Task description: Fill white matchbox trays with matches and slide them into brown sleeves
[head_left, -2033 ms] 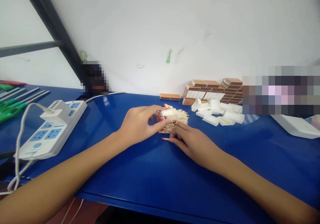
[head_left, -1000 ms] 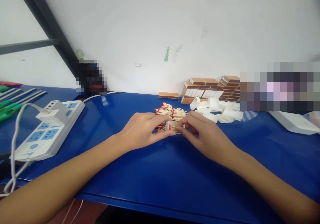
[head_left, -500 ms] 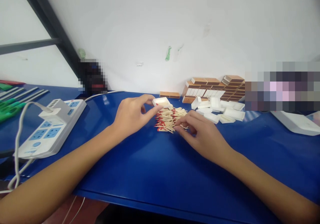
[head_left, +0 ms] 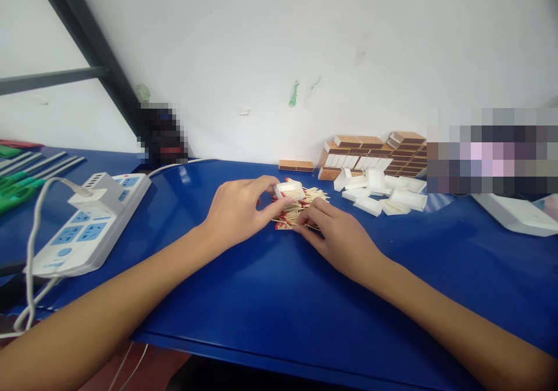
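My left hand (head_left: 242, 208) pinches a small white matchbox tray (head_left: 289, 190) between thumb and fingers, holding it over the far side of a pile of matches (head_left: 314, 194). A few red match heads show inside the tray. Close by on the right, my right hand (head_left: 333, 228) has its thumb and fingertips pressed together on matches at the near edge of the pile. How many it grips is hidden by the fingers. The matches lie loosely on the blue table (head_left: 261, 304), most with their red heads toward the left.
Several white trays (head_left: 368, 205) lie scattered at the right. Behind them stand stacked brown matchboxes (head_left: 407, 154), with more matchboxes (head_left: 296, 165) along the wall. A power strip (head_left: 93, 228) with a white cable is at left, near green-handled tools (head_left: 20, 187). A white object (head_left: 518, 214) sits far right.
My left hand has brought the tray slightly right and lower, nearer the pile. My right hand has shifted a little left along the matches.
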`<state>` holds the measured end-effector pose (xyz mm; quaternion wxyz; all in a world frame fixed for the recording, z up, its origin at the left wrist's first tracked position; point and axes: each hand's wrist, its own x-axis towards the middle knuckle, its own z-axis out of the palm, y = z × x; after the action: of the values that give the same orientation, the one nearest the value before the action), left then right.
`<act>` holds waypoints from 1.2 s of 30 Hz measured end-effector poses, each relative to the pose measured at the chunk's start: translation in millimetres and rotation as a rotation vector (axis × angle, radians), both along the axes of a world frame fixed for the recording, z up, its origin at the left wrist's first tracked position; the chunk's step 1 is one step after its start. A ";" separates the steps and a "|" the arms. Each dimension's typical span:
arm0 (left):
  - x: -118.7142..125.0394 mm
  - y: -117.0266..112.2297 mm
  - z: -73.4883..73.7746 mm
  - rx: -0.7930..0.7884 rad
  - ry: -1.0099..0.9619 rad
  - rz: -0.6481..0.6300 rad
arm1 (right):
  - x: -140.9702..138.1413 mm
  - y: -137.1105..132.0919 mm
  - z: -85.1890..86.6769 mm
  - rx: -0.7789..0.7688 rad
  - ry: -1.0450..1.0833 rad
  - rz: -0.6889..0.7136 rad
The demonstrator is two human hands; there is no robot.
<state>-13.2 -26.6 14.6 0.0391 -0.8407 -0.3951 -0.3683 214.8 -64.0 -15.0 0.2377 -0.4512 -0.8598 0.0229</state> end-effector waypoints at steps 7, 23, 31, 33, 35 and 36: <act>-2.2 2.1 0.0 -0.041 0.050 0.012 | 16.6 0.1 6.8 -0.036 -0.003 0.011; 7.8 -13.6 -10.1 0.075 0.165 -0.251 | 34.2 -3.3 27.6 0.021 0.086 0.100; 10.9 -18.4 -10.1 0.060 0.133 -0.301 | 30.0 -8.0 26.3 0.049 0.038 0.121; 11.4 -18.4 -10.4 0.023 0.117 -0.304 | 29.9 -8.6 25.9 0.043 0.051 0.130; 12.0 -18.5 -10.1 -0.023 0.093 -0.298 | 29.5 -9.3 26.5 0.047 0.073 0.132; 12.3 -18.5 -9.6 -0.048 0.075 -0.289 | 29.3 -9.7 27.3 0.055 0.089 0.125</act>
<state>-0.9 -45.2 5.0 -0.0195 -0.9027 -0.2770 -0.3288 244.1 -73.7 12.4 0.2864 -0.3887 -0.8751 0.0339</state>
